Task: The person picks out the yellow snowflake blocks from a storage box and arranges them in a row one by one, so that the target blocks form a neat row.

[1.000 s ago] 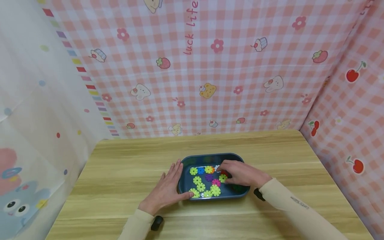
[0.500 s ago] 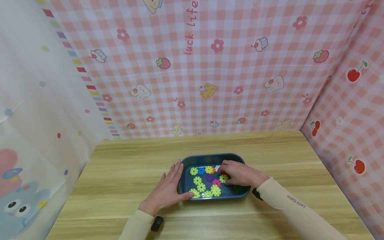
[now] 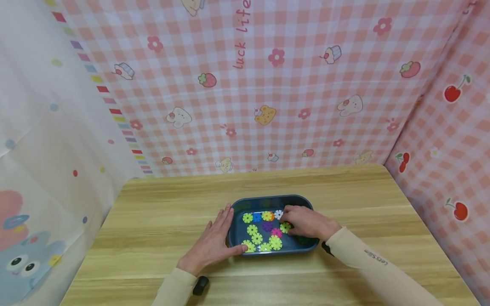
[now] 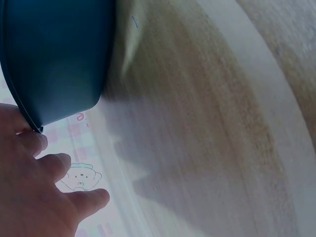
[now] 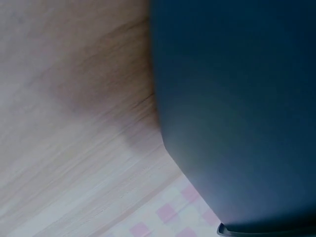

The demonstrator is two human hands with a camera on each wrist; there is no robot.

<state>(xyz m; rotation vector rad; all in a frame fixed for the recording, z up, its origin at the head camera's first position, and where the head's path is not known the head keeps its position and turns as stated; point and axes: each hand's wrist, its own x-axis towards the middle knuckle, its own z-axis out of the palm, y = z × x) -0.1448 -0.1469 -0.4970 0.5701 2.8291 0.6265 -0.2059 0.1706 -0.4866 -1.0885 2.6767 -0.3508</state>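
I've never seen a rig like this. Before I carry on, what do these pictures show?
No machine here: a person is working bare-handed. The wide picture is taken from the head, looking forward and down: a dark blue tray sits on a wooden table, with notched discs, mostly yellow-green, inside. The other two pictures, from the wrists, look at the tray's outer wall up close. The left hand rests against the tray's left end, thumb over the near rim. The right hand reaches inside, but I can't clearly see whether it holds a disc.
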